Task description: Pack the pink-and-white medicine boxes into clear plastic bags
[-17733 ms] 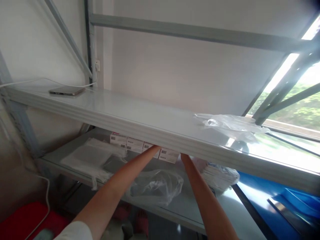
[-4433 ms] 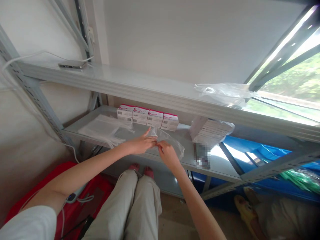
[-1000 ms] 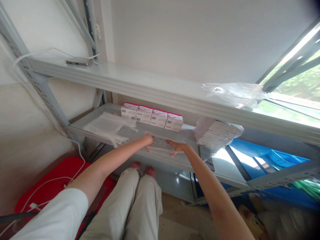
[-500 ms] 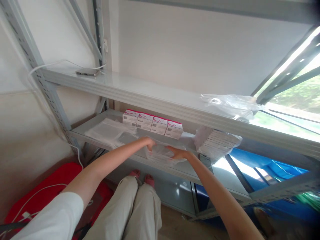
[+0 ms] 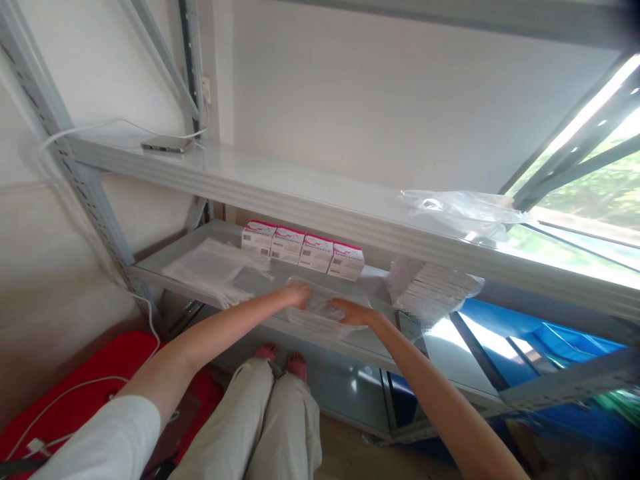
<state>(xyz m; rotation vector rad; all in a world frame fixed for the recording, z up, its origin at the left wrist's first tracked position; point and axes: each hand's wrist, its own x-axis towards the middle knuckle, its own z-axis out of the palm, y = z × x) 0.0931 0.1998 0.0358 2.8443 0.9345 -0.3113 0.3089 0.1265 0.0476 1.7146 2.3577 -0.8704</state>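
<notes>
A clear plastic bag (image 5: pixel 320 308) lies on the middle shelf in front of me, with both hands on it. My left hand (image 5: pixel 299 294) grips its left side, the fingers curled and partly hidden. On the right side my right hand (image 5: pixel 353 311) holds the film between thumb and fingers. Behind the bag stands a row of several white boxes with pink tops (image 5: pixel 303 250). A stack of flat clear bags (image 5: pixel 205 263) rests to the left. To the right, a clear bag holding a row of thin white items (image 5: pixel 433 283) sits on the same shelf.
The upper shelf (image 5: pixel 280 180) overhangs the boxes; a phone (image 5: pixel 167 144) with a white cable and a crumpled plastic bag (image 5: pixel 460 207) lie on it. A dark flat device (image 5: pixel 410 325) is by my right wrist. Red thing (image 5: pixel 95 373) at lower left, blue containers (image 5: pixel 565 340) at right.
Both hands stay on the plastic bag, which now looks flatter and more spread out. My left hand has turned slightly and its fingers press lower; the view has shifted a little.
</notes>
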